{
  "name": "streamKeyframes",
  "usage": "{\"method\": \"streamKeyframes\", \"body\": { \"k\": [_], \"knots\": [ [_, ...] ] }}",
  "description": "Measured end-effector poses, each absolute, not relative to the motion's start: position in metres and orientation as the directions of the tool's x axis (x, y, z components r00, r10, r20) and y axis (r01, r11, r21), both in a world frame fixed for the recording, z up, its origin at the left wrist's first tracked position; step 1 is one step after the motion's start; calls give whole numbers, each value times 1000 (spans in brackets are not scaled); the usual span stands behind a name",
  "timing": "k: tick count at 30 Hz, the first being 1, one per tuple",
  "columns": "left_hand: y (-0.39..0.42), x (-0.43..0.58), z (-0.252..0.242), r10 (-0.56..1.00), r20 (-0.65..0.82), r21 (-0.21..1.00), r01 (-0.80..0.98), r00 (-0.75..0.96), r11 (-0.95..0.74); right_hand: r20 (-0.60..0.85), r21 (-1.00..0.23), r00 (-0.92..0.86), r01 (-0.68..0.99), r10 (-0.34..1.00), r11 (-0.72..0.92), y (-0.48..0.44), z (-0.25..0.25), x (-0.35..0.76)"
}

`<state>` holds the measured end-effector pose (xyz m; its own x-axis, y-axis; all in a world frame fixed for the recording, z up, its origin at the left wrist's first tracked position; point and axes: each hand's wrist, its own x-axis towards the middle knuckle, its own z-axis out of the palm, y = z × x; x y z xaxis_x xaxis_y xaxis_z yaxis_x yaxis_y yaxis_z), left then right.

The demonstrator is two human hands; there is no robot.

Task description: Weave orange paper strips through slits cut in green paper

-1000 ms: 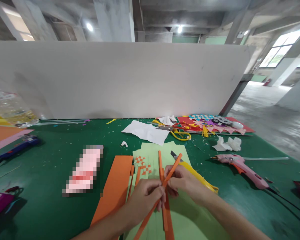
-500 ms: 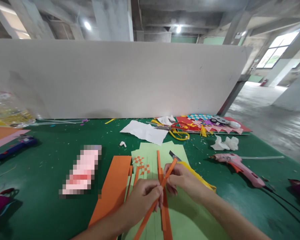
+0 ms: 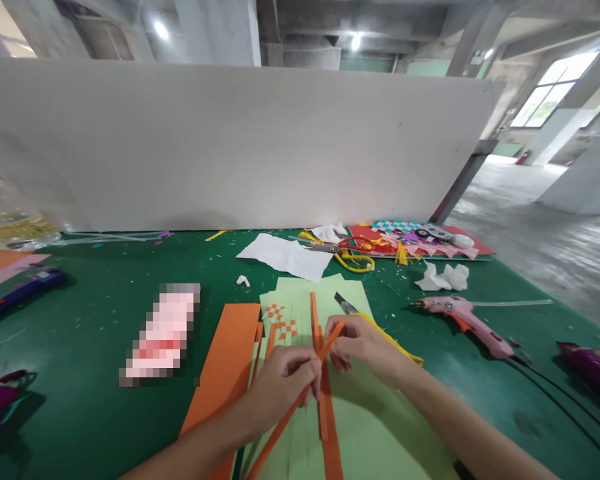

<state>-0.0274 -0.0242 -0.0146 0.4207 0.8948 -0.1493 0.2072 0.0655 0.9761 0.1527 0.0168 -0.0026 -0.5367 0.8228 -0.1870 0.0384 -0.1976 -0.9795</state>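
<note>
An orange paper strip runs diagonally over the light green paper, pinched near its upper part by my left hand. My right hand has its fingers closed on the same strip's upper end. Other orange strips lie lengthwise beneath both hands. Small orange-and-green checkered woven pieces are at the upper left of the green paper. A wide orange sheet lies left of my left hand. Beside my right hand is a yellow cutter with its blade showing.
A pink glue gun with a cord lies at right, a blue tool at left. Scissors, white paper and crumpled tissue are farther back. A white board stands behind the green table.
The whole view has shifted slightly, with objects appearing a little higher and farther left. Both hands still grip the diagonal strip, which has slid slightly down and left.
</note>
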Motion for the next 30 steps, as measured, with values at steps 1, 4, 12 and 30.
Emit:
{"method": "streamKeyframes", "body": {
  "k": [1,4,12,30],
  "knots": [
    [-24,-27,-14,894,-148,976,206,423,64,-181,-981,-532,38,827,-190,17,-2,153],
    [-24,-26,-12,892,-126,986,155,434,64,-181,-981,-538,37,823,-191,14,-5,151],
    [-23,-27,-12,881,-113,990,131,459,59,-183,-983,-584,87,791,-163,9,-5,148],
    [-23,-26,-9,903,-113,987,150,415,54,-92,-991,-393,-55,915,-123,24,4,163]
  ]
}}
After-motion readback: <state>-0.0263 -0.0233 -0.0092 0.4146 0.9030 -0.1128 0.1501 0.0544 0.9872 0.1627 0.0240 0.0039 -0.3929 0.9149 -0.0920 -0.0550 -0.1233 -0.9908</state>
